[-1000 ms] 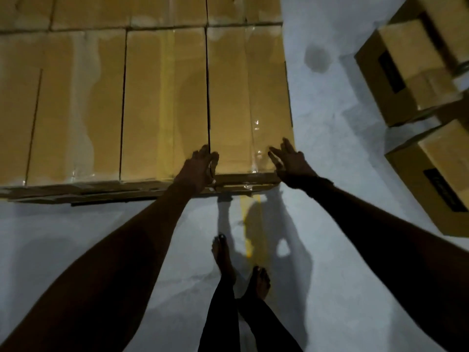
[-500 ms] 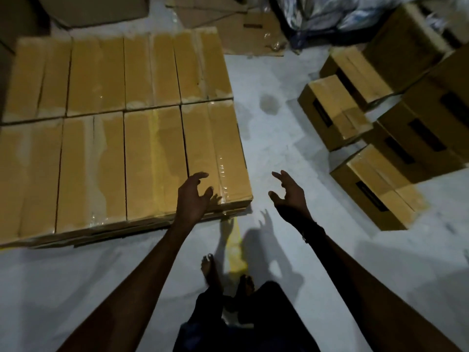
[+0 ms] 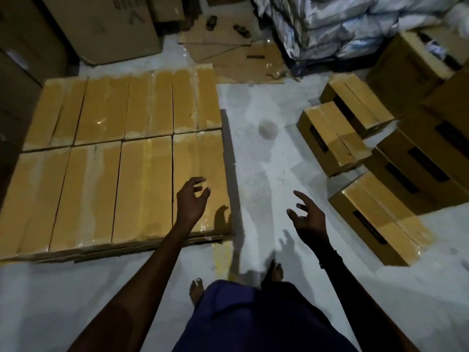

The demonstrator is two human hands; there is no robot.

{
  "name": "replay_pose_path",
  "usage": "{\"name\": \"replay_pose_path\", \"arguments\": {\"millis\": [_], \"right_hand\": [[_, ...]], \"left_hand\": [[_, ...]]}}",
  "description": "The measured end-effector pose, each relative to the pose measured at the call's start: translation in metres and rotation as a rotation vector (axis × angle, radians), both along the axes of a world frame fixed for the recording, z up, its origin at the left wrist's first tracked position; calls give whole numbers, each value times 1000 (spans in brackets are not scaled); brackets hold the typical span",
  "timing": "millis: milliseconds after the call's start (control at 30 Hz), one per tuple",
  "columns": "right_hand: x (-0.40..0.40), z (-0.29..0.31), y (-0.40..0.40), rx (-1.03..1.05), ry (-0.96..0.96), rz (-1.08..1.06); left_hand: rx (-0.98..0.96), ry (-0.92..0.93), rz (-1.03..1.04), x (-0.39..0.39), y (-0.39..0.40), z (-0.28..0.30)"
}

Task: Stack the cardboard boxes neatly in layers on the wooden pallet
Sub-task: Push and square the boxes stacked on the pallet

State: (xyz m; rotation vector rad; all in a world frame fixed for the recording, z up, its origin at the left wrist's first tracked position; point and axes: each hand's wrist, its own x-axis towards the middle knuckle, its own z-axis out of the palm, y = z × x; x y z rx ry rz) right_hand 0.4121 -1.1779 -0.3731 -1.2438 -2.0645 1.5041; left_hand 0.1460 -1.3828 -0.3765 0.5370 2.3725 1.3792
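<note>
Above the near right corner of the stacked layer, left hand (image 3: 191, 199) hangs with no grip on anything: fingers loosely curled and spread, nothing between them, its shadow falling on the box top below. Right hand (image 3: 308, 219) same state, fingers apart and empty, out over bare floor (image 3: 266, 158) between the stack and the loose pile. Both hands free reads as a gap between boxes, not a carry. Under the left hand is the corner box (image 3: 200, 174), flush against its neighbour, seam tight. It's part of a flat layer of cardboard boxes (image 3: 101, 158): two rows, long sides touching, tops level and taped, so the next tier gets an even base. Pallet (image 3: 142, 251) itself mostly hidden; only a dark edge with flattened card shows under the near side of the layer. Can't tell how many tiers sit beneath. Loose boxes (image 3: 375, 219) wait to the right, well apart from the stack, lying at odd angles with dark labels on their sides. Nearest one is just off the right hand, likely next pick. Further out: big cartons (image 3: 101, 24) at the far wall, flattened cardboard sheets (image 3: 238, 54) on the floor, a heap of pale wrapped sacks (image 3: 342, 24) far right. Bare feet near a yellow floor mark (image 3: 222, 252), person standing at the stack's corner, placed to pivot between pile and pallet.
</note>
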Motion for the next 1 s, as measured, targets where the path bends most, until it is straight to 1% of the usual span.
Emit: {"name": "replay_pose_path", "arguments": {"millis": [167, 233, 300, 467, 633, 733, 900, 1000], "right_hand": [[-20, 14, 91, 36, 58, 156], [-38, 22, 124, 96, 88, 240], [-64, 27, 157, 148, 89, 321], [-138, 26, 220, 192, 93, 503], [-219, 13, 276, 259, 93, 726], [-262, 6, 305, 266, 73, 790], [-327, -5, 352, 344, 22, 984], [-367, -8, 371, 353, -14, 1099]], "left_hand": [[37, -1, 142, 5, 69, 10], [54, 7, 190, 6, 90, 14], [63, 22, 239, 3, 109, 16], [70, 50, 371, -18, 142, 9], [50, 69, 484, -52, 176, -16], [19, 56, 553, -70, 197, -29], [-17, 37, 649, -94, 228, -37], [-47, 12, 700, -98, 242, -40]]}}
